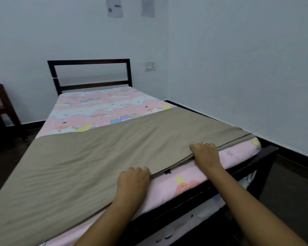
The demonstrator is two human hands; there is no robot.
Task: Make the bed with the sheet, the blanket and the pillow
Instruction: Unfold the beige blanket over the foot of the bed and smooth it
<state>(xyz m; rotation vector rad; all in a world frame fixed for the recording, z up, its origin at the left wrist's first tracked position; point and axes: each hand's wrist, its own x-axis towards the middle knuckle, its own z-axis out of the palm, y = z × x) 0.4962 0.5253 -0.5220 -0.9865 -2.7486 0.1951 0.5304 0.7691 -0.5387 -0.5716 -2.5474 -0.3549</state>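
A pink cartoon-print sheet (pixel 103 105) covers the mattress of a dark-framed bed (pixel 89 62). A khaki blanket (pixel 89 157) lies spread flat over the lower two thirds of the bed. My left hand (pixel 133 178) grips the blanket's near edge at the foot of the bed, fingers curled round the hem. My right hand (pixel 205 153), with a ring on one finger, grips the same edge further right. No pillow is in view.
The bed stands in a corner, its right side along a pale wall (pixel 238 68). A socket plate (pixel 149 66) sits on the wall beside the headboard. A dark red wooden stool (pixel 2 105) stands at the left. The floor is dark.
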